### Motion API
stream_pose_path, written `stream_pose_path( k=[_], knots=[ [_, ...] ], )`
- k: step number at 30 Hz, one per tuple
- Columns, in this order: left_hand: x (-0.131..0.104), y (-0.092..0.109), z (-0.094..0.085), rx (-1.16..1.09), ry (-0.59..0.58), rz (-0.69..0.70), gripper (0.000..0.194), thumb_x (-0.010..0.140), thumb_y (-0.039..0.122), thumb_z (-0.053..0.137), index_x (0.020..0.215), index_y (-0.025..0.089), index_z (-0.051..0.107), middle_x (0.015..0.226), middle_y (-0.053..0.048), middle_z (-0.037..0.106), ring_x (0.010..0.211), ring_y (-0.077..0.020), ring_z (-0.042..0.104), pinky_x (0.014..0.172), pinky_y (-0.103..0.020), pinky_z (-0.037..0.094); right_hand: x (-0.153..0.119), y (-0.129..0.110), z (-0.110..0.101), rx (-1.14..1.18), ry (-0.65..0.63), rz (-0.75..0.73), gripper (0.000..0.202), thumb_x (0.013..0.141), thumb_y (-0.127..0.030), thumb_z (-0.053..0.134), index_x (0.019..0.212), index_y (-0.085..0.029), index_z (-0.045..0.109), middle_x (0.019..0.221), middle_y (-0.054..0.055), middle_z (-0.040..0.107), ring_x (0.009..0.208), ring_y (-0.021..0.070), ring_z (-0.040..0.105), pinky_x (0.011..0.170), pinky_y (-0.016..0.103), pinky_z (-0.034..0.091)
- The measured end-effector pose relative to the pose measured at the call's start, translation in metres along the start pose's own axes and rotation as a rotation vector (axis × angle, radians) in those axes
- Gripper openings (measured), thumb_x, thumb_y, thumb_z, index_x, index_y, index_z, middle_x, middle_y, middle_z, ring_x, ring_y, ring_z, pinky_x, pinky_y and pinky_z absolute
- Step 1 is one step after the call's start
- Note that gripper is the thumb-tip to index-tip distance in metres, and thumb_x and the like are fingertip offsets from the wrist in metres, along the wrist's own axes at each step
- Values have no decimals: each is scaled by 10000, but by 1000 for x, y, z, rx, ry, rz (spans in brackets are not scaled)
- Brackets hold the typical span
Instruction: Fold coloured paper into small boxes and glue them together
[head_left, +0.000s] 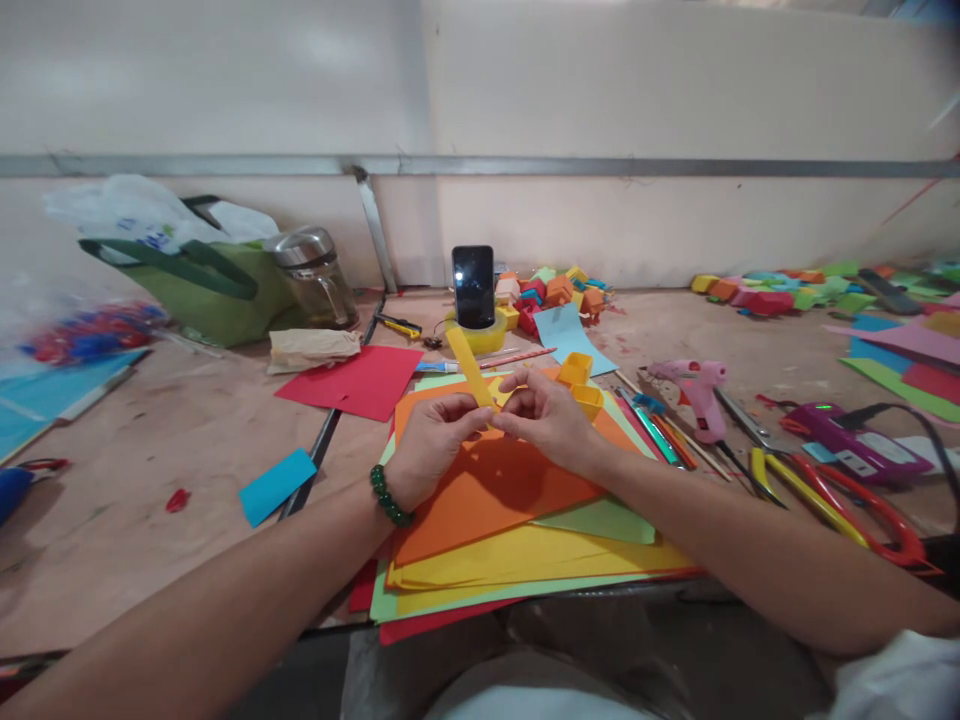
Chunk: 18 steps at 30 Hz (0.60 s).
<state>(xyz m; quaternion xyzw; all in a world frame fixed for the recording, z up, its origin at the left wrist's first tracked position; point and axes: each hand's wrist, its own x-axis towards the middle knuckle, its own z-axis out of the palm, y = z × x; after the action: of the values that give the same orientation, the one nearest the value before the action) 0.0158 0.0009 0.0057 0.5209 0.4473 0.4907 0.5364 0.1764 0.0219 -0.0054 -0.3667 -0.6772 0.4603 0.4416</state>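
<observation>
Two hands at work over a paper stack, mid-surface. Left hand (pixel 429 447), green beaded bracelet (pixel 388 497) at the wrist: thumb and index finger pinched on the lower end of a yellow paper strip (pixel 469 366). Right hand (pixel 547 418): thumb and bent fingers closed on the same end, thumb tips nearly meeting. Strip slants up and leftward, above the orange sheet (pixel 480 505) topping the stack; yellow, pale green and red sheets (pixel 442 627) jut out beneath.

Just beyond the right hand, two small yellow paper boxes (pixel 589 401), one behind the other, near the stack's far right corner. Behind the stack: roll of yellowish tape (pixel 486 338), dark-screened phone (pixel 473 285) upright at it, heap of small folded paper pieces (pixel 559 291) alongside. Pale blue sheet (pixel 571 335) in front of the heap.

Right of stack: pens (pixel 660 432), pink glue gun (pixel 703 400), purple device (pixel 862 442) with a cable, red-handled scissors (pixel 904 540) partly behind the right forearm.

Left: red sheet (pixel 358 385), blue paper rectangle (pixel 277 487) lying on the surface (pixel 202 580). Farther back, green bag (pixel 214 300) beside a metal-lidded jar (pixel 322 285).
</observation>
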Motion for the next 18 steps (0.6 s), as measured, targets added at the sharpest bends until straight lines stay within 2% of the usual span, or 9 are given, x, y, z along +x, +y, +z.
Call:
stream_pose_path(
  k=[4, 8, 11, 15, 18],
  knots=[
    [0, -2, -1, -73, -59, -98, 386, 588, 474, 784, 758, 141, 689, 724, -14, 638, 657, -108, 555, 605, -219, 449, -2, 3, 2, -39, 18, -150, 286, 762, -323, 641, 918, -211, 429, 604, -64, 544, 518, 90, 508, 493, 218, 396],
    [-2, 1, 0, -35, -69, -151, 467, 603, 588, 736, 657, 135, 639, 630, -14, 609, 620, -111, 546, 573, -215, 435, -3, 5, 3, -94, 55, -240, 227, 793, -280, 610, 916, -207, 434, 614, -63, 517, 526, 86, 487, 491, 217, 375],
    [-3, 5, 1, -17, -40, -147, 487, 634, 622, 691, 614, 143, 605, 617, -15, 605, 614, -123, 556, 577, -233, 438, -3, 5, 2, -106, 72, -255, 208, 807, -273, 603, 911, -209, 434, 615, -66, 493, 532, 88, 491, 496, 222, 379],
    [-3, 6, 3, -2, -72, -85, 427, 560, 530, 782, 630, 144, 616, 620, 0, 609, 616, -112, 546, 600, -230, 431, -4, 4, 1, -75, 62, -233, 216, 814, -293, 615, 888, -212, 430, 623, -61, 508, 550, 101, 552, 515, 233, 419],
    [-1, 3, 1, -17, -85, -41, 410, 577, 508, 779, 627, 143, 600, 595, 13, 587, 594, -96, 525, 598, -221, 426, -4, 4, 1, 26, 28, -177, 232, 811, -338, 627, 875, -210, 444, 646, -56, 528, 582, 107, 587, 578, 256, 489]
  ],
)
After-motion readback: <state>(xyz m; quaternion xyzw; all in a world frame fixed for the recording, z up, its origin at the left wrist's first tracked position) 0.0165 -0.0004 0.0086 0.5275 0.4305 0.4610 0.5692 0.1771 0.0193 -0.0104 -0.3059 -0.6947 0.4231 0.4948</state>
